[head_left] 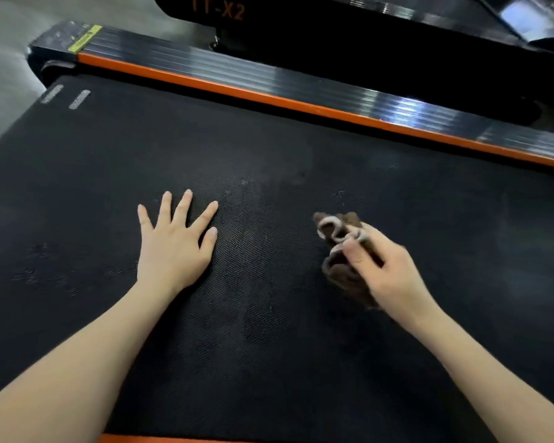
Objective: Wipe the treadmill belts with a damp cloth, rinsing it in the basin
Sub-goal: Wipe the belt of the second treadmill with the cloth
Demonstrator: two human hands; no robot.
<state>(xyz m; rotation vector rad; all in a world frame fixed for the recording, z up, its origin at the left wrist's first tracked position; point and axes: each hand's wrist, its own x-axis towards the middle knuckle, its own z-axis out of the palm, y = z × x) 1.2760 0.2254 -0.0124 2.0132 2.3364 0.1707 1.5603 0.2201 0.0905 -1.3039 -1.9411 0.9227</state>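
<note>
Your left hand [173,241] lies flat on the black treadmill belt [269,148], palm down, with the fingers straight and spread and nothing under them but the textured surface. Your right hand [384,270] grasps the cloth [339,247], a bunched brown rag with a pale edge; the thumb and fingers curl over its top, and the cloth sits on the belt to the right of your left hand, well apart from it. The right hand and cloth are blurred, so you cannot tell how firmly the rag bears on the belt. Between the two hands the belt shows faint, duller patches and a few light specks. Two short pale stitched marks [66,96] sit near the belt's far left corner. An orange strip [269,99] runs along the far edge of the belt, and beyond it lies the glossy black side rail [237,68], which carries a yellow label [85,38] near its left end. Further back a second black machine body bears orange lettering [218,8] reading TT-X2. Grey floor [7,91] shows at the upper left.
</note>
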